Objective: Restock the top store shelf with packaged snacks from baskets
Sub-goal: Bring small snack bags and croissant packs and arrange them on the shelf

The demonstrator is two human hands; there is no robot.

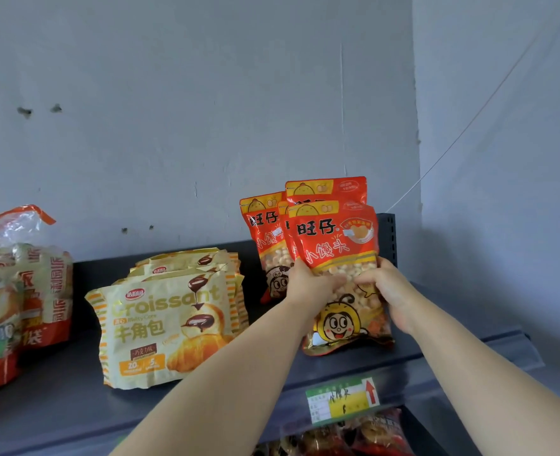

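A red snack bag [337,245] with a cartoon face stands upright near the right end of the dark top shelf [436,343]. My left hand [311,284] grips its left edge and my right hand [387,287] grips its right edge, both at mid-height. Behind it, more bags of the same red snack [265,232] stand upright against the wall. No basket is in view.
A stack of cream croissant packs [170,320] lies at the shelf's middle. Clear-wrapped bread packs with red print [18,291] sit at the far left. A green-yellow price tag [341,399] hangs on the shelf's front edge. More snacks [354,436] show on the shelf below.
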